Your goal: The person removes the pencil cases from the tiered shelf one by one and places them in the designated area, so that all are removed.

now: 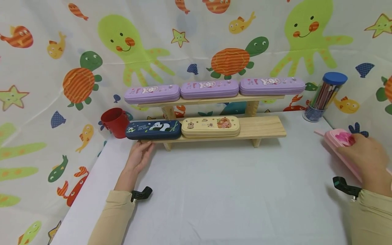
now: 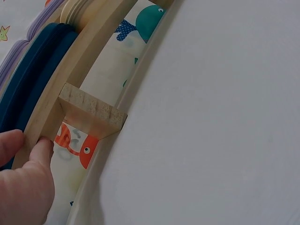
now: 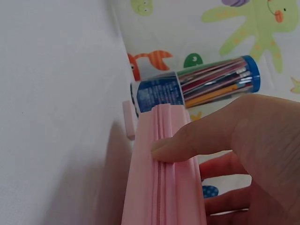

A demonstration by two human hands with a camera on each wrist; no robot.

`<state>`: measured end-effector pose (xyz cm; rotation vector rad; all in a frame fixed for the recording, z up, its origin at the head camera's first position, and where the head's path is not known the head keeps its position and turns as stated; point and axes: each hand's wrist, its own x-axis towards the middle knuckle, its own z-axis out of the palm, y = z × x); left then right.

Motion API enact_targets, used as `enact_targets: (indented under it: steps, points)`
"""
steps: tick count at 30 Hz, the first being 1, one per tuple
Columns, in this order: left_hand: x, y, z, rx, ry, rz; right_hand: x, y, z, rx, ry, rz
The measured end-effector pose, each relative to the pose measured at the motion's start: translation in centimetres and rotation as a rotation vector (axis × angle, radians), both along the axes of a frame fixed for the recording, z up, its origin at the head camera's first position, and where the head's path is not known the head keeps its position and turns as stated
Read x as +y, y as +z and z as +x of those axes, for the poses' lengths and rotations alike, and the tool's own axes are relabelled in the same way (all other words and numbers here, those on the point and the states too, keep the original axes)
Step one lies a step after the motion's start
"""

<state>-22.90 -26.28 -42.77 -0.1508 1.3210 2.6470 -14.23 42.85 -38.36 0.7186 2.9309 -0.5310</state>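
At the white table point(image 1: 214, 190), the left hand point(image 1: 140, 157) is pinching a shelf point(image 1: 264, 127), right hand point(image 1: 367, 156) gripping a pink case point(image 3: 149, 187): seemingly fetching, probably needing a level lift.

Widest passage: white tabletop point(image 1: 214, 190), lower middle of head frame, between left hand point(image 1: 139, 156) and right hand point(image 1: 365, 154). Lower board point(image 1: 263, 127) bare at right end, centre right, open toward front. Cream case point(image 1: 211, 126) and dark blue case point(image 1: 153, 130) block rest of it. Upper board point(image 1: 214, 100) taken up along its length by three purple cases point(image 1: 209, 89). Red cup point(image 1: 114, 120) crowds lower board's left end. Narrower gap right of boards, upper right of frame: pink case point(image 3: 161, 194) held on its right side, pen jar point(image 1: 324, 97) at back.
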Motion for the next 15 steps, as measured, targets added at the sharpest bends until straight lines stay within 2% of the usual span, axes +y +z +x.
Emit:
enact_targets:
  steps: [2,7,11,15]
  points:
    - [0.0,0.0,0.1,-0.003,0.004,0.001,0.2,0.0,0.0,-0.018,0.004,-0.002]
    - [0.1,0.1,0.0,-0.002,-0.008,0.000,1.9,-1.3,-0.6,-0.031,0.026,0.027]
    - [0.1,0.1,0.0,0.006,-0.021,0.003,1.7,-1.4,-0.4,-0.024,0.054,0.050]
    - [0.1,0.0,-0.1,0.004,-0.015,0.008,1.4,-1.4,-0.2,-0.014,0.049,0.050]
